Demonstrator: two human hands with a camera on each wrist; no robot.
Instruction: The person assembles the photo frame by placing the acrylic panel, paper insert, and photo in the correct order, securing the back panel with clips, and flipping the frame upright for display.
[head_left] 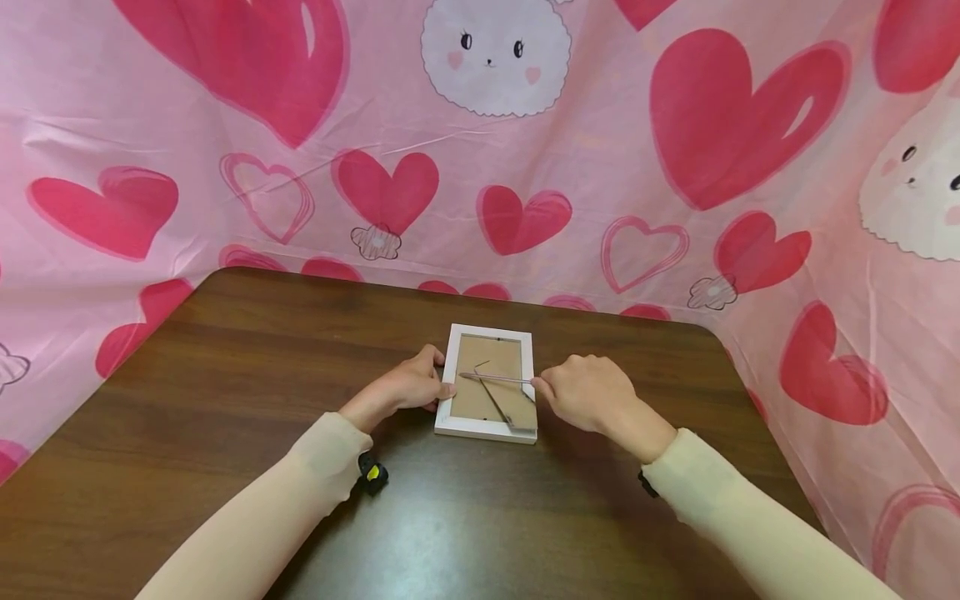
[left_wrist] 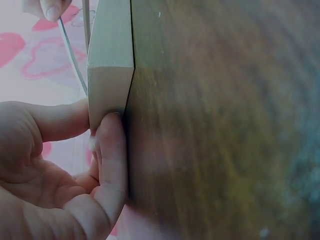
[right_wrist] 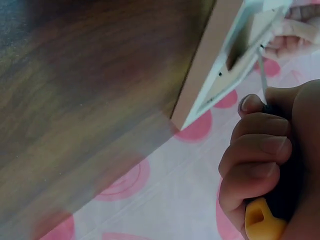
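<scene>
A white picture frame [head_left: 486, 428] lies back side up on the table, its brown backing board [head_left: 491, 354] showing inside the rim. My left hand [head_left: 412, 382] pinches the frame's left edge, thumb on the rim and fingers against the side, as the left wrist view also shows. In my right hand [head_left: 592, 392] is a screwdriver [right_wrist: 264, 224] with a black handle and a yellow end. Its thin metal shaft [head_left: 502, 380] reaches leftward across the backing, the tip near the left inner rim. A stand leg [head_left: 492, 400] slants over the board's lower half.
The brown wooden table [head_left: 300, 333] runs back to a pink curtain [head_left: 480, 158] printed with hearts, which also hangs along both sides. Small dark tabs [right_wrist: 220, 74] sit along the frame's inner rim.
</scene>
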